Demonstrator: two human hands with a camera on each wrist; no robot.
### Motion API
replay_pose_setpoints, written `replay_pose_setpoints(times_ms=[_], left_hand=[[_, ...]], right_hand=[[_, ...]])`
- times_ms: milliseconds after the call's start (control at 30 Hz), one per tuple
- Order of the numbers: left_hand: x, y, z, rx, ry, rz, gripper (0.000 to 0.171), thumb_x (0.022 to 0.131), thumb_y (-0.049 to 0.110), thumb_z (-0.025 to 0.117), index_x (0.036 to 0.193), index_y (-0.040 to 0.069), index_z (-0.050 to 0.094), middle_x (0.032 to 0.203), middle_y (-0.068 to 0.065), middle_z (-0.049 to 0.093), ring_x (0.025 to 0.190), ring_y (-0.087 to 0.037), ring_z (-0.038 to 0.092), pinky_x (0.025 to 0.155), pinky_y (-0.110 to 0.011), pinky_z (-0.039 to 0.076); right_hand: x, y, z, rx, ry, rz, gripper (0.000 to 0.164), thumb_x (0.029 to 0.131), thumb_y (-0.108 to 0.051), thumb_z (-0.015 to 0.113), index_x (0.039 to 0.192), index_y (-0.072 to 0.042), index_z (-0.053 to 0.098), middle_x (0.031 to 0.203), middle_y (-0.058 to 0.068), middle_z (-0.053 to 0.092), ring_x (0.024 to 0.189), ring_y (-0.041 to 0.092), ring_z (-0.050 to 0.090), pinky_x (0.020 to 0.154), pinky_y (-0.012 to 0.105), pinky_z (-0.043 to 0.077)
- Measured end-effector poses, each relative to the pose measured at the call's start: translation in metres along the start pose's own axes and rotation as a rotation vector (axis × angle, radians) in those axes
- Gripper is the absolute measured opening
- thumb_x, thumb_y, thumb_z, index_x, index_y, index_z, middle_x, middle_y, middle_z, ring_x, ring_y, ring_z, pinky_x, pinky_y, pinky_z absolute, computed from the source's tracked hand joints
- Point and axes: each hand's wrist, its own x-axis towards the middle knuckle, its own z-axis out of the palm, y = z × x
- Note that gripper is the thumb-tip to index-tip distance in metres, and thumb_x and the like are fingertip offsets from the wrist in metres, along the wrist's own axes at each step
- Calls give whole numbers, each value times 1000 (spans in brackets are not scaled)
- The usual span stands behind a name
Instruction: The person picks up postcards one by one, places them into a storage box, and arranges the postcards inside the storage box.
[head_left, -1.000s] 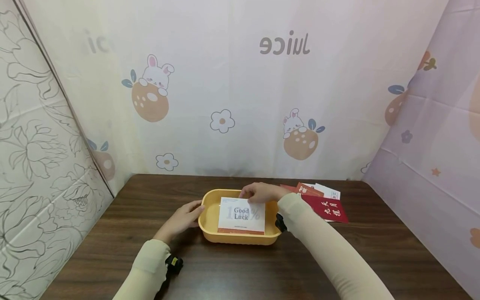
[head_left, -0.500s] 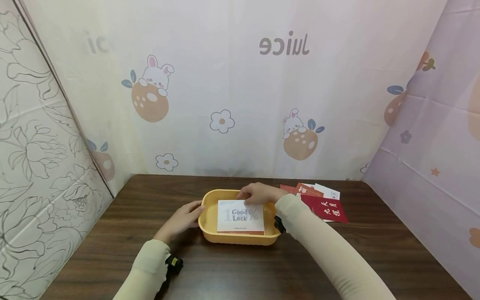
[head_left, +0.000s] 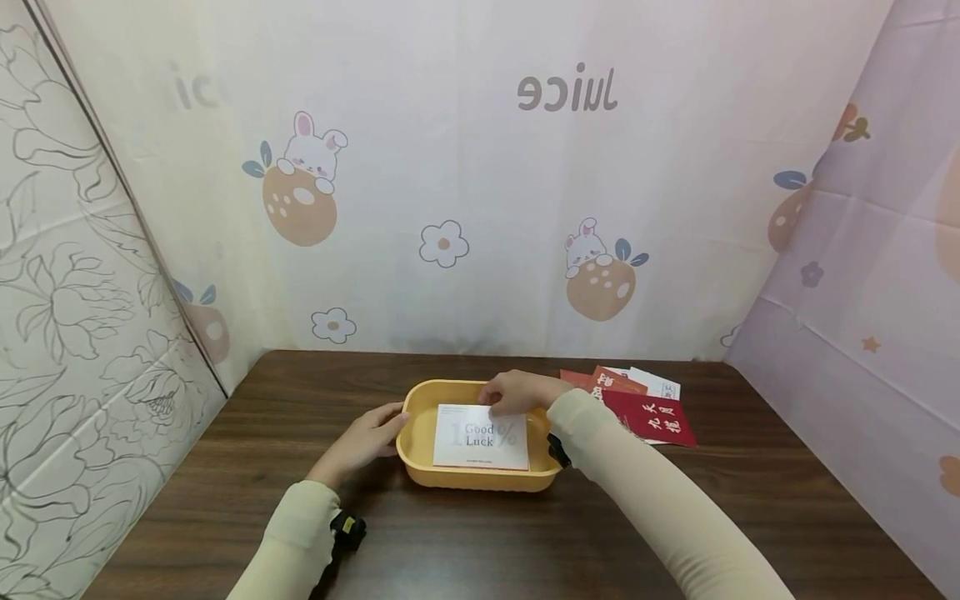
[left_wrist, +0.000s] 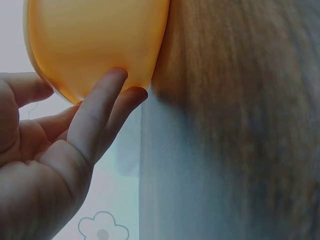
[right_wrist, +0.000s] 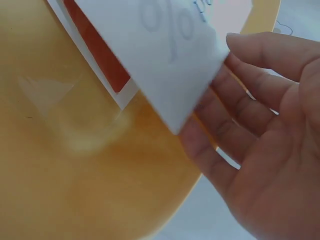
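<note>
A yellow plastic basin (head_left: pixel 420 433) with rounded corners stands on the table. My left hand (head_left: pixel 369 440) holds its left end, thumb at the rim and the other fingers (left_wrist: pixel 102 102) against the outer wall. Inside the basin, my right hand (head_left: pixel 519 393) grips a white card (head_left: pixel 480 446) printed "Good Luck" by its far edge. In the right wrist view the thumb is at the card's edge and the other fingers (right_wrist: pixel 215 122) reach behind it. Beneath that lies another card, orange-red with a white border (right_wrist: pixel 102 55), mostly hidden by the white one.
Several red and white cards lie fanned out on the dark wooden table (head_left: pixel 285 417) to the right of the basin, a dark red card (head_left: pixel 652 417) on top. My right forearm partly covers them. A printed curtain (head_left: pixel 480 300) hangs behind the table.
The white card has come down and a little towards me in the basin, now covering nearly all of the orange-red strip below it. My left hand and the basin have stayed put.
</note>
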Motion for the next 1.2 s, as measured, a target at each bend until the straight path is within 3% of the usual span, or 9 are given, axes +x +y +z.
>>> replay_pose_setpoints(times_ms=[200, 300, 567, 833, 1200], left_hand=[[-1, 0, 1, 4, -4, 8, 50, 109, 23, 47, 147, -8, 40, 140, -30, 50, 115, -36, 61, 86, -42, 59], [-1, 0, 1, 1, -6, 9, 49, 109, 23, 47, 147, -7, 41, 140, -30, 50, 116, -37, 61, 87, -42, 59], [0, 0, 0, -1, -14, 6, 49, 109, 23, 47, 148, -6, 41, 140, -29, 50, 116, -36, 61, 87, -42, 58], [-1, 0, 0, -8, -10, 0, 49, 109, 24, 46, 148, -6, 40, 141, -29, 49, 117, -35, 61, 88, -42, 58], [-1, 0, -1, -3, -7, 3, 49, 109, 24, 46, 148, -6, 41, 141, -29, 50, 117, -36, 61, 87, -43, 58]], right_hand=[[-4, 0, -1, -20, -50, 26, 31, 101, -26, 62, 129, -16, 69, 132, 4, 63, 125, 24, 54, 107, 45, 45], [-6, 0, -4, -19, -55, 24, 33, 102, -28, 60, 132, -17, 68, 135, 4, 62, 130, 26, 52, 108, 47, 43], [-18, 7, -15, -18, -18, 1, 33, 103, -27, 58, 133, -18, 67, 137, 3, 59, 131, 26, 50, 109, 46, 43], [-42, 17, -24, 9, 68, -25, 31, 104, -23, 57, 131, -14, 67, 128, 1, 65, 120, 23, 58, 100, 43, 50], [-67, 49, -36, 39, 117, -26, 29, 103, -20, 57, 127, -8, 68, 121, 5, 67, 113, 25, 61, 98, 48, 52]])
